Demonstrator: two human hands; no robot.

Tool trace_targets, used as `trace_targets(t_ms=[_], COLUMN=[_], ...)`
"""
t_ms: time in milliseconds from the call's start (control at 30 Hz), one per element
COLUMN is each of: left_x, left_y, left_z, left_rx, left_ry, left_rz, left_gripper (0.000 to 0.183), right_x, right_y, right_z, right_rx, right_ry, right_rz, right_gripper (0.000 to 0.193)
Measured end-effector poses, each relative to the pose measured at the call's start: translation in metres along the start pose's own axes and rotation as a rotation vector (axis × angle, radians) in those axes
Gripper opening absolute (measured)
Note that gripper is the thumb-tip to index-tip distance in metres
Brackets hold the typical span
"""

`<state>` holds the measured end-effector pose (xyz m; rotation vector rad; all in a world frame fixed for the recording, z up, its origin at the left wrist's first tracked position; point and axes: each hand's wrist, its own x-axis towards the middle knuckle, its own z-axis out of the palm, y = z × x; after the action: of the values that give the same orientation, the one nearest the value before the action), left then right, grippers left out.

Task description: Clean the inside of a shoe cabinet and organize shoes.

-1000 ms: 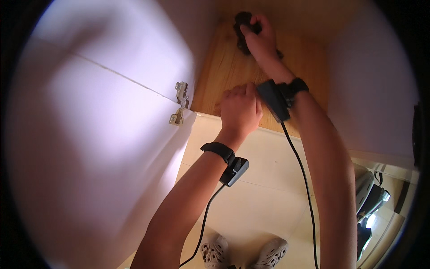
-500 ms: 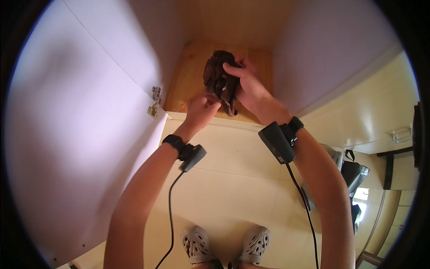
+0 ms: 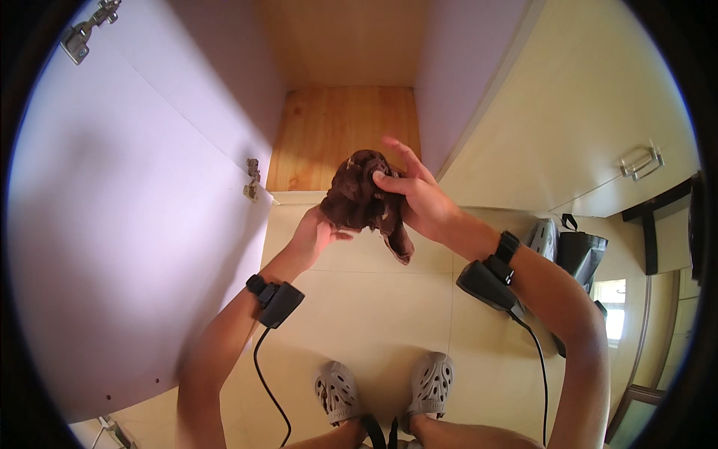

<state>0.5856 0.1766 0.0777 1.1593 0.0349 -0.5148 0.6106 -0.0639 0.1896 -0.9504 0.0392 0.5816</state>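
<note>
A crumpled dark brown cloth (image 3: 364, 193) hangs between my hands in front of the cupboard's opening, one end dangling toward the floor. My right hand (image 3: 428, 200) grips its right side, thumb pressed on top and a finger stretched away from it. At the lower left of the bundle, my left hand (image 3: 313, 238) holds the edge, its fingertips partly hidden beneath the fabric. The wooden cupboard shelf (image 3: 340, 123) lies just beyond the cloth.
An open pale door (image 3: 127, 247) with metal hinges (image 3: 252, 179) stands to my left. At right is a closed cream door with a handle (image 3: 642, 162). Below it a black bag (image 3: 580, 254) stands on the tiled floor (image 3: 374, 299). Black devices with cables are strapped to both wrists.
The cloth has come back out from over the shelf toward me, with both hands on it. My left hand has shifted lower left, and the bundle looks wider.
</note>
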Motion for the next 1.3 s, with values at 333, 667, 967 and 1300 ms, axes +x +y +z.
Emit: trace_targets(t_ms=[333,667,967,1300], left_x=[-0.021,-0.024,-0.015,-0.009], left_y=[0.005,0.008,0.018,0.017], left_z=[0.005,0.052,0.058,0.066], left_rx=[0.078,-0.239,0.288,0.661], left_ry=[0.127,0.105,0.016,0.056], left_rz=[0.129,0.147,0.174,0.29], left_gripper=[0.026,0.04,0.047,0.069], right_x=[-0.005,-0.016,-0.013,0.0], right_y=[0.006,0.04,0.07,0.066], right_z=[-0.03,-0.022,-0.015,-0.019], right_rx=[-0.292,-0.597,-0.552,-0.032], right_ry=[-0.099,0.05,0.29,0.094], right_rz=[0.137,0.096,0.1,0.279], right_gripper=[0.061,0.065,0.066,0.048])
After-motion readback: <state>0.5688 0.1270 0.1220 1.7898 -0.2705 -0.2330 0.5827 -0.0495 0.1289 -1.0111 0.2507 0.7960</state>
